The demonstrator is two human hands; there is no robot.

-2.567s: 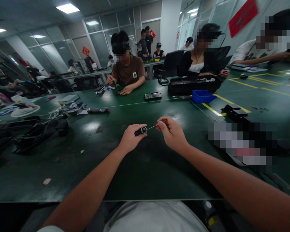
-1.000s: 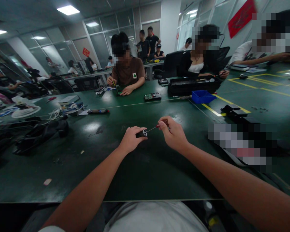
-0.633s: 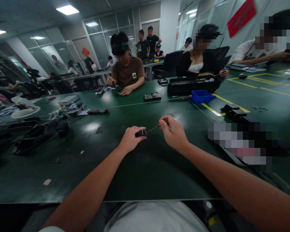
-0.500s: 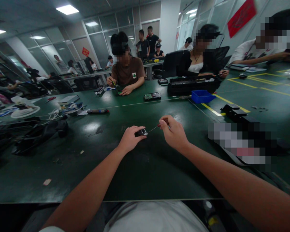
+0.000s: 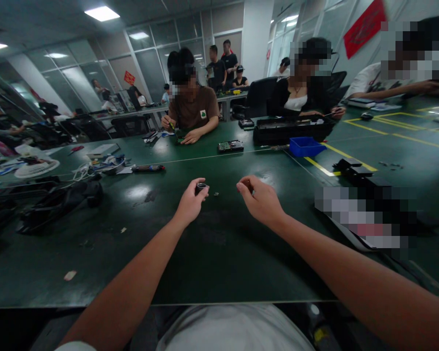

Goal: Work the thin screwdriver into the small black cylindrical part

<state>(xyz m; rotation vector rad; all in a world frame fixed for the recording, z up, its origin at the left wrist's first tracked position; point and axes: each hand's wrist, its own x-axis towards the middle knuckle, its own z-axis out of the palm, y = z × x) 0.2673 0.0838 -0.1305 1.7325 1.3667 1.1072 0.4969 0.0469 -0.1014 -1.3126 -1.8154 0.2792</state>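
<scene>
My left hand (image 5: 190,202) is closed around a small black cylinder (image 5: 201,186) with a pale ring at its upturned end; the fingers hide most of its body. On the green table between my hands lies a tiny silvery metal piece (image 5: 216,194), just right of the cylinder and apart from both hands. My right hand (image 5: 259,195) hovers to the right of it, thumb and fingers curled together. The thin-shafted, red-ended screwdriver seen in it earlier does not show clearly now, and whatever the fingers hold is hidden.
A dark pen-like tool (image 5: 148,168) lies ahead to the left, a circuit-board drive (image 5: 230,146) further back. Right of centre are a blue bin (image 5: 306,146) and black parts (image 5: 362,174). Black plastic parts (image 5: 60,204) lie left. Co-workers (image 5: 193,107) sit across the table.
My left hand has shifted slightly left and up, tipping the cylinder's ringed end upward. The screwdriver's shaft no longer shows. A tiny metal piece now shows on the table between my hands.
</scene>
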